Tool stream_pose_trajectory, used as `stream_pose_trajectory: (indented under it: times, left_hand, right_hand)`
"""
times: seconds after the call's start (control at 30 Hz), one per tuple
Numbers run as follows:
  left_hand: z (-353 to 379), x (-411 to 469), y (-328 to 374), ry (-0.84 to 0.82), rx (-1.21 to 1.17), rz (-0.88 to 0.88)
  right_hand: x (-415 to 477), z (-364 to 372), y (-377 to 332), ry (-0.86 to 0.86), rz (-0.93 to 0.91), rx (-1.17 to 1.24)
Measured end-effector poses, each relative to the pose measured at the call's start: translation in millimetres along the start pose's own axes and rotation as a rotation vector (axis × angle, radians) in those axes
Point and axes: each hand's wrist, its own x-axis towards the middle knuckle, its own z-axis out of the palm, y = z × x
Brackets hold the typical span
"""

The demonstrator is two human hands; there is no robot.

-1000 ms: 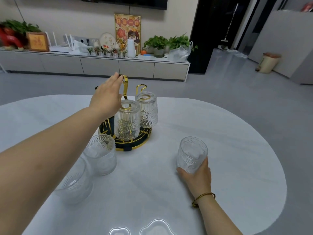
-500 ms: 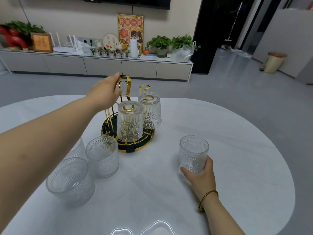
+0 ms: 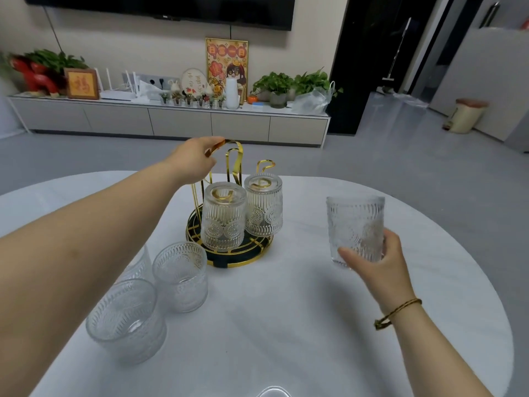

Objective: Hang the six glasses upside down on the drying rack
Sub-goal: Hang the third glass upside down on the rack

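A white oval tabletop [image 3: 286,325] fills the foreground on a grey tiled floor [image 3: 400,173]. Along the beige wall [image 3: 143,53] runs a low grey cabinet [image 3: 177,121] carrying potted plants [image 3: 289,84], a framed picture [image 3: 81,83], a colourful poster [image 3: 226,64], white routers [image 3: 114,87] and a plastic bag [image 3: 313,100]. A dark television [image 3: 160,7] hangs above. A dark doorway [image 3: 369,64] opens on the right, with a bin [image 3: 468,115] beyond

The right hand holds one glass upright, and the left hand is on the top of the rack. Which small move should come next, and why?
Probably turn the held glass mouth down in the right hand. It is upright, while the two hung glasses sit inverted over the rack's gold hooks. The left hand grips the rack top, seemingly steadying it.
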Motion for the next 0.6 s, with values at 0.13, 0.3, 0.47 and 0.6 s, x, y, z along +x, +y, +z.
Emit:
stream_pose_trajectory:
  times: [0.13, 0.3, 0.47, 0.6]
  left_hand:
    - [0, 12, 4, -0.06, -0.084, 0.018]
    - [7, 25, 21, -0.087, -0.022, 0.043]
    - [30, 26, 37, -0.096, 0.13, 0.142]
    - [35, 24, 40, -0.146, 0.189, 0.189]
  right_hand:
    - [26, -11, -24, 0.012, -0.004, -0.024]
    - [56, -16, -51, 0.012, -0.062, -0.144]
    - [85, -12, -79, -0.06, -0.16, -0.311]
    - [105, 6, -95, -0.167, -0.253, -0.459]
